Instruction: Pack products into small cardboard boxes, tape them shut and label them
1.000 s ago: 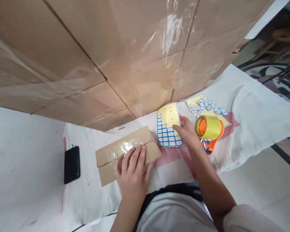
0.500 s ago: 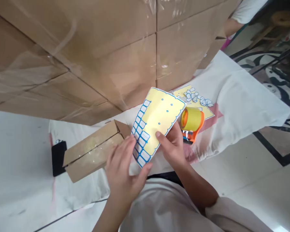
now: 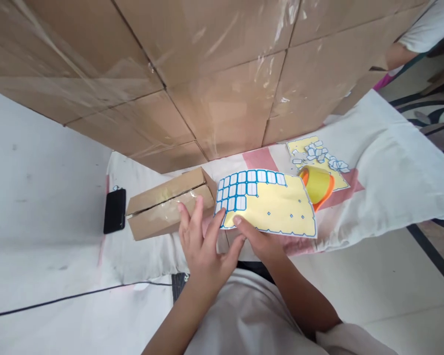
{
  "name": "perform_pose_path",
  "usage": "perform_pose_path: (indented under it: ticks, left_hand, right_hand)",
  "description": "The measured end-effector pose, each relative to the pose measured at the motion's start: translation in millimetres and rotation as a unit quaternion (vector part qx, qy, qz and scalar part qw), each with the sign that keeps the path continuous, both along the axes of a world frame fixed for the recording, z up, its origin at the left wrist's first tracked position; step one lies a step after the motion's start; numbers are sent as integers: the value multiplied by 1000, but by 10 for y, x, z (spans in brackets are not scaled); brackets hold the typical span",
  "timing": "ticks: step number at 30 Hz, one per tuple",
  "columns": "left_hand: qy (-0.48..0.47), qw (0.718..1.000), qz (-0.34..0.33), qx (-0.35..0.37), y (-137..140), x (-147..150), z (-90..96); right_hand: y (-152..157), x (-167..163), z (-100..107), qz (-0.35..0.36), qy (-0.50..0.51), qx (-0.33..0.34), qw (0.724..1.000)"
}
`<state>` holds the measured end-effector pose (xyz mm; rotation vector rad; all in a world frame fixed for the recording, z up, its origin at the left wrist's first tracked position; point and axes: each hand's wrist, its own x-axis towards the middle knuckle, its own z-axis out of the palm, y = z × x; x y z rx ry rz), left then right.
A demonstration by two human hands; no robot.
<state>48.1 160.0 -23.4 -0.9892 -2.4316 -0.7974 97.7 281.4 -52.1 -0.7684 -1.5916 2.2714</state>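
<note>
A sheet of blue-edged white label stickers on yellow backing (image 3: 277,202) is pinched along its near edge by my right hand (image 3: 262,241), thumb on top and fingers underneath. Labels remain at its left end and along the far edge; the rest is bare yellow. Beside the sheet's left corner is my left hand (image 3: 207,246), fingers spread, with its index fingertip at the lowest labels. Its thumb tip lies close to my right hand. Left of it, a small taped cardboard box (image 3: 166,202) rests on the cloth.
Large taped cardboard boxes (image 3: 222,103) form a wall across the back. A yellow tape roll on an orange dispenser (image 3: 316,185) sits right, near another yellow sheet (image 3: 303,145) with loose labels. A black phone (image 3: 114,211) lies left. Another person's arm (image 3: 401,55) shows at top right.
The label sheet has turned, so its labels now lie along the left and far side. My left hand's fingers have spread more. The whole view has shifted.
</note>
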Motion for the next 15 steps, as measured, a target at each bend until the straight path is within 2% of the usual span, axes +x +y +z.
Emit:
perform_pose_path:
  ticks: [3,8,10,15]
  left_hand:
    - [-16,999,-3,34,-25,43,10]
    - [-63,994,-2,89,-65,72,38]
    - [-67,993,10,101,-92,83,39]
    - [12,998,-14,55,-228,97,-11]
  right_hand:
    - [-37,72,11,19,-13,62,998]
    - [-187,142,126,23,-62,31,997]
    - [-223,140,119,28,-55,43,997]
    - [-229,112,15,33,31,124,991]
